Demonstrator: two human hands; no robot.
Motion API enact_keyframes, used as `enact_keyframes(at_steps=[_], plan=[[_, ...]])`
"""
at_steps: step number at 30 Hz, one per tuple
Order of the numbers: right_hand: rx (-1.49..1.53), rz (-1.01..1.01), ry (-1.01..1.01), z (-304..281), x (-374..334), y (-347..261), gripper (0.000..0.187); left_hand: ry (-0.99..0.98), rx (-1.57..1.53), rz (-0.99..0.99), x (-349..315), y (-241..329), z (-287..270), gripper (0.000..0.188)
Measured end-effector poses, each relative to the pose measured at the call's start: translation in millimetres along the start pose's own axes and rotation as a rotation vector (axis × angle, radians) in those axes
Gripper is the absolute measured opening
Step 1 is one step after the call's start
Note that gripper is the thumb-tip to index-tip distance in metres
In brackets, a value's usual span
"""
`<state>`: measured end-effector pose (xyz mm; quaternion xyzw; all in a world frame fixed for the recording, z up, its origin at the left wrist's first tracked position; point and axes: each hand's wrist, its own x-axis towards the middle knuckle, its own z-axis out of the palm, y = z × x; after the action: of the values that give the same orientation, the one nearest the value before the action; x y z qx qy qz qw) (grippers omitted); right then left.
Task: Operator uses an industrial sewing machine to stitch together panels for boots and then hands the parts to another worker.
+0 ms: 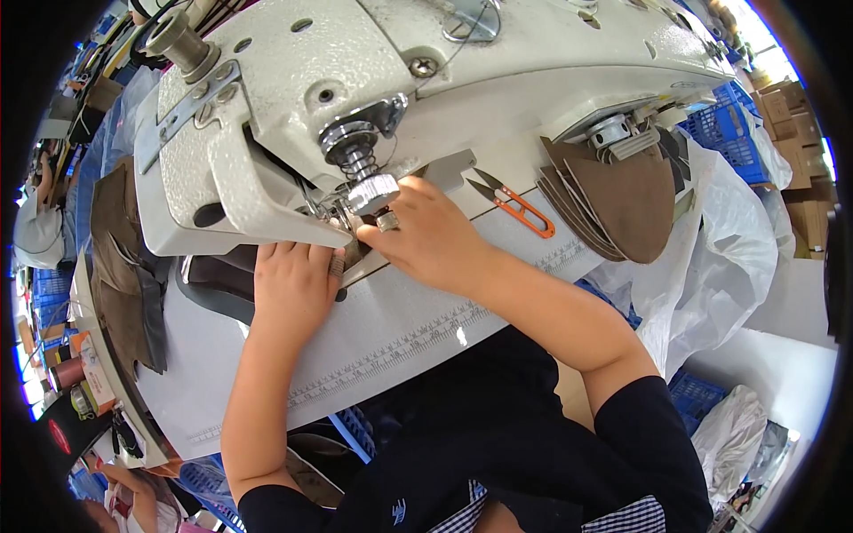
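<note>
A white sewing machine (293,133) fills the upper middle, its presser and needle area low at the front. My left hand (298,289) presses down on a dark shoe-upper-like piece (229,282), just under the machine head's lower edge; its fingers lie close together and the tips are partly hidden. A ribbed metal band (337,266) sits by that hand's index finger. Close to the needle, my right hand (435,235) has its fingers bent in and closed, the tips hidden behind the machine's knurled knob (373,193). What they pinch cannot be made out.
Orange-handled thread snips (524,213) lie right of my right hand, beside a stack of brown cut pieces (626,209). More brown pieces (124,275) hang over the table's left side. A printed ruler (382,355) runs along the near edge. Blue crates (724,133) stand at right.
</note>
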<state>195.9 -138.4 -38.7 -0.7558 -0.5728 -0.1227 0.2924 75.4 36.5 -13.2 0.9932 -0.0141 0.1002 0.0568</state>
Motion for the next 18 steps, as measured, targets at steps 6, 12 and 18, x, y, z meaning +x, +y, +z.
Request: enact_keyframes(at_steps=[6,12,18], plan=[[0.029,-0.108,-0.035,-1.4,-4.9,2.7,0.017,0.026,-0.016,0.127,-5.3,5.7,-16.4,0.026],[0.063,-0.107,-0.032,1.0,-4.2,2.2,0.017,0.077,0.03,0.135,-8.3,6.5,-8.7,0.023],[0.084,-0.101,0.02,-0.3,-1.7,4.4,0.02,0.066,0.071,0.117,-4.7,10.1,-9.5,0.024]])
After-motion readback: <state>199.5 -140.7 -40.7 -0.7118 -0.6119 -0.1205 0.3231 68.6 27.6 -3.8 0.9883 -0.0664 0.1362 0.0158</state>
